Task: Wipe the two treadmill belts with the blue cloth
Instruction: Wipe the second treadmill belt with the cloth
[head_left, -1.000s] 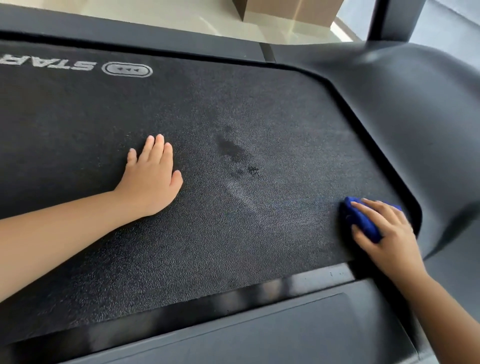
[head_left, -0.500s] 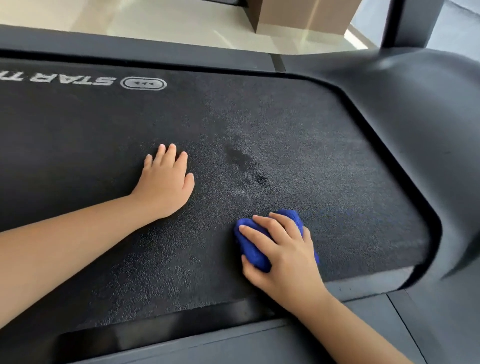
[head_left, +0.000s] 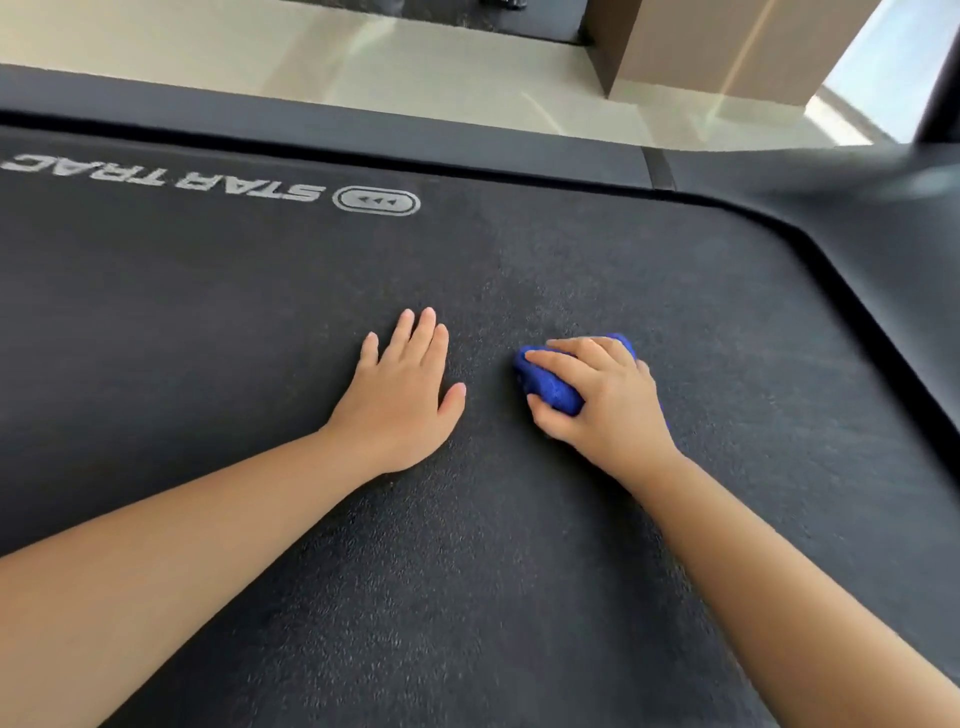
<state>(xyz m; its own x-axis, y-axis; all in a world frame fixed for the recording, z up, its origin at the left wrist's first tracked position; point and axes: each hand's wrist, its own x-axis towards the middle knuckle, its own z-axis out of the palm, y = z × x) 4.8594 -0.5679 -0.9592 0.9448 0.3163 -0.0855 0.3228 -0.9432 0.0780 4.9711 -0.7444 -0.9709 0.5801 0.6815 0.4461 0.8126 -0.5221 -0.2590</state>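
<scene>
A black textured treadmill belt (head_left: 208, 312) fills most of the view, with a white STAR TRAC logo (head_left: 218, 182) near its far edge. My right hand (head_left: 602, 400) presses a bunched blue cloth (head_left: 550, 387) onto the middle of the belt; the cloth shows under my fingers and thumb. My left hand (head_left: 405, 395) lies flat on the belt, fingers together, a short gap to the left of the cloth. Only one belt is in view.
A dark side rail (head_left: 363, 130) borders the belt's far edge, and the curved black motor cover (head_left: 883, 249) rises at the right. Beyond the rail lie a pale glossy floor (head_left: 363, 57) and a brown box-like block (head_left: 727, 47).
My right hand slid the cloth from the belt's right end leftward and farther in, over the dark spot, which no longer shows. The view shifted forward; my left hand stayed flat.
</scene>
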